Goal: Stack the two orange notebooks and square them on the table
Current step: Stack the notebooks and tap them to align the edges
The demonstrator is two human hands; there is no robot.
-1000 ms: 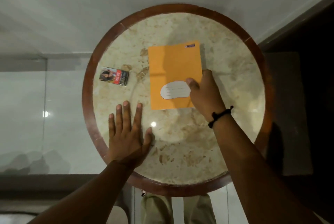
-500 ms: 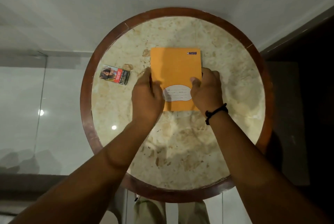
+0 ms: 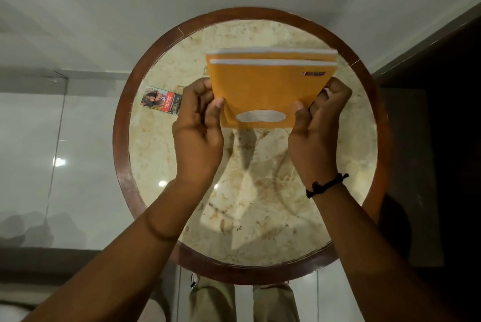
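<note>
1. While we scan from the left, first up is the small printed box (image 3: 160, 100) lying flat on the bench (image 3: 260, 191), just beside our left hand and not part of the job.
2. Our left hand (image 3: 199, 124) is closed on the left edge of the two orange notebooks (image 3: 268, 85), thumb on the front cover, fingers behind.
3. The notebooks are stood up on end over the middle of the bench, tilted a bit toward us. We can't tell if the bottom edge is touching the marble or just above it. Both white page edges show up top, and the back book sits slightly higher than the front one, so they're not flush yet.
4. Our right hand (image 3: 318, 124), the one with the black wrist cord (image 3: 326, 186), is clamped on the right edge the same way.
5. What could go wrong, we reckon: tapping down with a loose pinch lets the back book slide sideways, and squeezing too hard locks in the offset. Laying them flat carelessly could fan them apart again.
</note>
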